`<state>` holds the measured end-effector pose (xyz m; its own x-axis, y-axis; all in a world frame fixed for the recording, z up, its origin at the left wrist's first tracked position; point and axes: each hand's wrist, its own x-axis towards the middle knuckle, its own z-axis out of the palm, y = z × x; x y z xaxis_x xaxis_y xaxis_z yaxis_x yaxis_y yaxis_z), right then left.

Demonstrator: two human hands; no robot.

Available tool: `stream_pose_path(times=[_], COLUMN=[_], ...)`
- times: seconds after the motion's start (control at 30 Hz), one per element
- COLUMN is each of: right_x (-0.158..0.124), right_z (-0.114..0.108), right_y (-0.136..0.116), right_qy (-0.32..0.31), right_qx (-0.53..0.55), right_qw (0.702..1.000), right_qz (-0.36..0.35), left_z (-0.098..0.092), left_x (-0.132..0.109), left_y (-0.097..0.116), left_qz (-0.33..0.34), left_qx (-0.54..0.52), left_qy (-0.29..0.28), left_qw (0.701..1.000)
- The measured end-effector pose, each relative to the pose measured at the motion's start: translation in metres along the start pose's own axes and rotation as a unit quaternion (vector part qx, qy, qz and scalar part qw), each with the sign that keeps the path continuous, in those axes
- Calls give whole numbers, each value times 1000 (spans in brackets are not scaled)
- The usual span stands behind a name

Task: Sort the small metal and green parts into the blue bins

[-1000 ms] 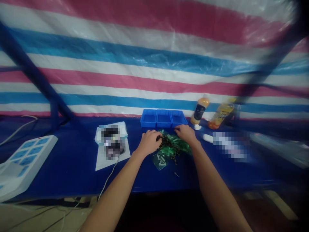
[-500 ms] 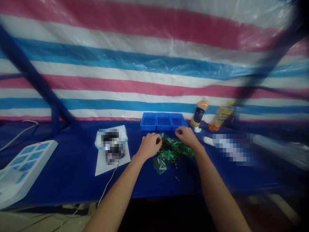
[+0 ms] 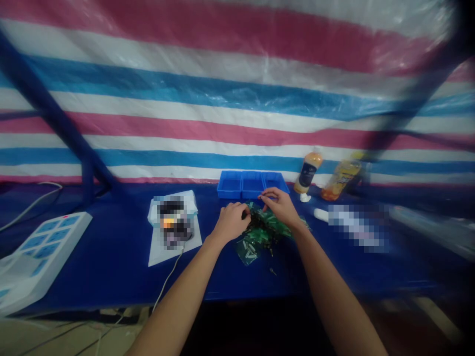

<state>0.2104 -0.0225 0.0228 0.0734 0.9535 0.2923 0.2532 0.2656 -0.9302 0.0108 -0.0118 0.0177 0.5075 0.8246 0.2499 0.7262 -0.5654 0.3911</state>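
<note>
A heap of green plastic bags [image 3: 267,226] mixed with small dark metal parts lies on the blue table cover [image 3: 111,277]. My left hand [image 3: 232,221] rests curled against the heap's left edge, its fingertips among the dark parts. My right hand [image 3: 280,205] sits over the heap's far side, fingertips drawn together just in front of a blue three-compartment bin [image 3: 252,184]. Whatever the fingers pinch, if anything, is hidden. A clear green bag of pale small parts [image 3: 247,252] lies below the heap, and a single loose screw [image 3: 273,271] is near it.
On the left are a white power strip with blue panels [image 3: 44,247] and a pixelated object on white paper [image 3: 163,254]. Two bottles [image 3: 308,173] [image 3: 341,175] stand at the back right, beyond a white tube [image 3: 321,214]. A striped tarpaulin [image 3: 222,94] hangs behind.
My right hand has moved up and left toward the blue bin, with its fingertips closer together. My left hand has barely moved.
</note>
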Motion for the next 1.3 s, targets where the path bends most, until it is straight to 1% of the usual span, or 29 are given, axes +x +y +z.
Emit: stream_pose_path(times=[0.1, 0.2, 0.3, 0.37, 0.43, 0.47, 0.53, 0.57, 0.63, 0.7, 0.77, 0.83, 0.9, 1.0, 1.07, 1.17, 1.3], right_x=[1, 5, 9, 12, 13, 13, 12, 11, 6, 1, -3, -6, -6, -6, -6, -7, -9], right_z=[1, -1, -4, -6, -7, -7, -5, -4, 0, 5, 10, 14, 17, 20, 21, 21, 20], right_y=[-3, 1, 7, 11, 13, 14, 13, 12, 8, 2, -3, -6, -7, -5, -5, -7, -12], right_qy=[9, 51, 117, 160, 187, 191, 177, 158, 98, 9, -56, -89, -105, -114, -107, -75, -44], right_qx=[133, 205, 220, 216, 202, 187, 141, 109, 29, -62, -166, -230, -258, -274, -280, -272, -211], right_qw=[989, 971, 959, 953, 952, 955, 967, 975, 992, 998, 981, 959, 946, 941, 940, 946, 968], right_qz=[57, 112, 139, 141, 133, 128, 117, 109, 79, 6, -80, -141, -164, -162, -162, -161, -131], left_z=[0, 0, 0, -1, -2, -2, -3, -3, -4, -4, -4, -4, -4, -3, -4, -4, -5], left_x=[0, -1, -1, -2, -2, -2, -1, 0, 1, 3, 5, 6, 7, 8, 8, 8, 6], left_y=[0, 0, -1, 0, 1, 2, 3, 4, 3, 1, -1, -2, -3, -2, -1, 0, 3], left_qz=[1, 2, -1, -2, -2, -3, -5, -6, -7, -16, -38, -65, -83, -93, -100, -105, -90], left_qx=[-1, -8, -19, -22, -22, -22, -22, -23, -27, -41, -75, -122, -163, -200, -218, -234, -238], left_qy=[1, 2, 4, 4, 8, 13, 30, 41, 69, 99, 126, 148, 160, 164, 167, 165, 152], left_qw=[1000, 1000, 1000, 1000, 1000, 1000, 999, 999, 997, 994, 988, 979, 970, 961, 956, 952, 955])
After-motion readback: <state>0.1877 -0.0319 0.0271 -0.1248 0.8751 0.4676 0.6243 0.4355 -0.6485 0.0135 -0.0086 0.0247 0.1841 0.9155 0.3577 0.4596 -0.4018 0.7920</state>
